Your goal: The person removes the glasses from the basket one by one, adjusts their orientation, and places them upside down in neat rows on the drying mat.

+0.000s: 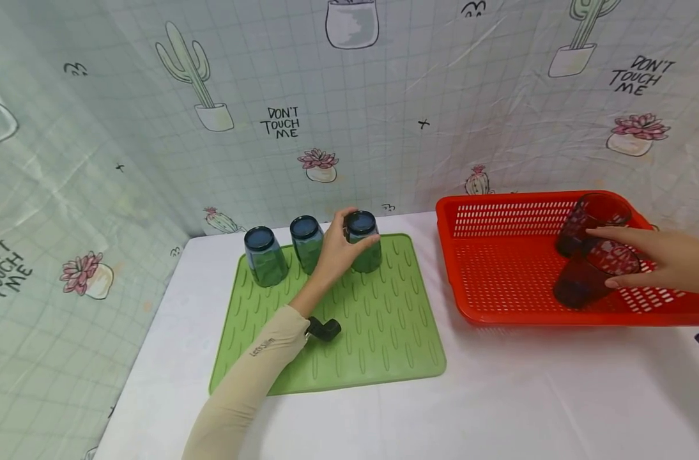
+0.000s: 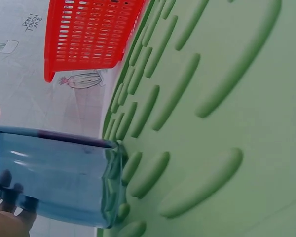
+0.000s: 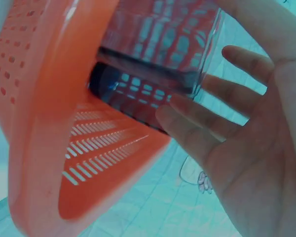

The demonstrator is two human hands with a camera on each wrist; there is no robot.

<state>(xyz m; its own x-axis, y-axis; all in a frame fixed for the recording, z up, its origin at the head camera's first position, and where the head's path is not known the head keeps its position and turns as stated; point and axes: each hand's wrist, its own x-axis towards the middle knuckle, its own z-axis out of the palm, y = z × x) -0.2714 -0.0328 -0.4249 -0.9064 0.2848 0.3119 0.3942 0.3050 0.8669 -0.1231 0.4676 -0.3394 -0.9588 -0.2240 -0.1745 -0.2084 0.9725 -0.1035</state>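
Gently, with left hand curled round the blue glass, steady it square to the mat beneath; with right hand spread wide, close evenly round the front glass at its fingers, inside the basket.

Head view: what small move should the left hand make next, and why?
Probably ease the left hand off the rightmost blue glass and draw back: the glass's lower end appears to meet the green mat, and it stands roughly in a row with two other blue glasses.
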